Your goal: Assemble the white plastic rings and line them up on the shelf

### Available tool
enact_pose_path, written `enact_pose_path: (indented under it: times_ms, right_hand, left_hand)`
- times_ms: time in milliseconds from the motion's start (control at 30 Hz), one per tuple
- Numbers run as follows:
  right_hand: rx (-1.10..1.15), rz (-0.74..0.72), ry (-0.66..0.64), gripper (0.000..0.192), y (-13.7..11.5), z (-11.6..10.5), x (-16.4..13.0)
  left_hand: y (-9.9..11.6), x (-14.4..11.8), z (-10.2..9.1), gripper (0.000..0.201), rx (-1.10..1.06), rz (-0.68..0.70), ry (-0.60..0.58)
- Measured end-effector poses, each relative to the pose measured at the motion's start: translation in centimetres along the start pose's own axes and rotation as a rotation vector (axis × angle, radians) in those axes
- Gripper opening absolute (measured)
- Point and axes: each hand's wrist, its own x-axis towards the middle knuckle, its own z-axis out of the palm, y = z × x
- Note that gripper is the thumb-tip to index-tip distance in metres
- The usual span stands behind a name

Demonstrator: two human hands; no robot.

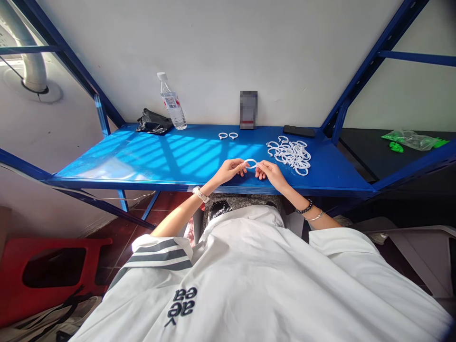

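White plastic ring (251, 160) held above front edge of blue metal counter (199, 164), left hand (231, 170) pinching one side, right hand (270, 172) pinching other, fingertips only. Loose pile of white plastic rings (292, 154) just beyond right hand. Two separate white rings (223, 137) farther back. Clear plastic bottle (173, 105), black crumpled plastic bag (154, 122) at rear left.

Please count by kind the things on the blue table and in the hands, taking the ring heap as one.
Held white ring: 1
Loose white rings: 2
Heap of white rings (overlapping, uncountable): 1
Bottle: 1
Black bag: 1
Dark upright object: 1
Black phone: 1
Total: 8
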Motion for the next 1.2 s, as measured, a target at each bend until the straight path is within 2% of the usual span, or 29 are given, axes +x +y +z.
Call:
enact_pose_path:
  times_ms: [700,1200]
  right_hand:
    - [-0.074,-0.042,0.012,0.036,0.03,0.23,-0.44]
    - [-0.096,-0.05,0.015,0.04,-0.41,0.36,-0.59]
  left_hand:
    - [-0.43,0.13,0.13,0.059,-0.05,0.006,0.054]
    - [-0.7,0.22,0.13,0.061,-0.039,-0.008,0.06]
